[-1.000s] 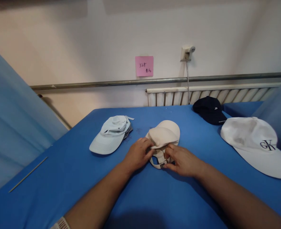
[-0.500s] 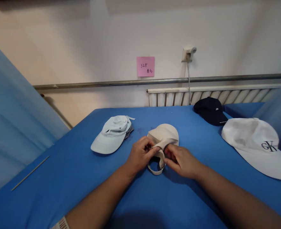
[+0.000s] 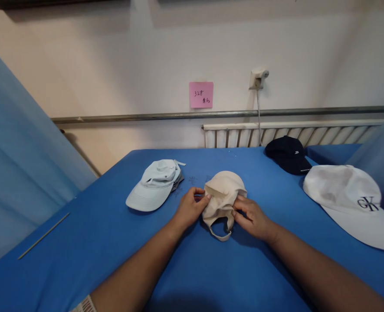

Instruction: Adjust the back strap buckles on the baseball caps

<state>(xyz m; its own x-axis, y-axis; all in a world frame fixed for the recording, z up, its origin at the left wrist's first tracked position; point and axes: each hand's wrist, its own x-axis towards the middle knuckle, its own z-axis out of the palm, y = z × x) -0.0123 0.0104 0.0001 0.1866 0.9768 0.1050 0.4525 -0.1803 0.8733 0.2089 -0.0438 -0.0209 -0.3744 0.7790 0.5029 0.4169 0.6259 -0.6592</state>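
A beige baseball cap (image 3: 222,197) lies on the blue cover, its brim pointing to the wall and its strap loop toward me. The crown looks crumpled and partly sunken. My left hand (image 3: 192,206) pinches the crown's left edge between thumb and fingers. On the opposite side, my right hand (image 3: 251,216) grips the fabric near the back opening, its fingertips partly hidden by the cloth. To the left, a pale blue cap (image 3: 155,184) rests on top of a grey cap (image 3: 178,181), of which only an edge shows.
At the right lie a white cap with a dark monogram (image 3: 344,190) and a navy cap (image 3: 287,154) behind it. A thin stick (image 3: 44,236) lies at the left edge of the blue cover (image 3: 107,242). Behind are a radiator (image 3: 296,132), a metal rail (image 3: 159,116) and a plugged-in cable (image 3: 259,117).
My hands have moved apart from the middle of the beige cap to its two sides. More of its crown is now visible, and the cap sits slightly farther right in view.
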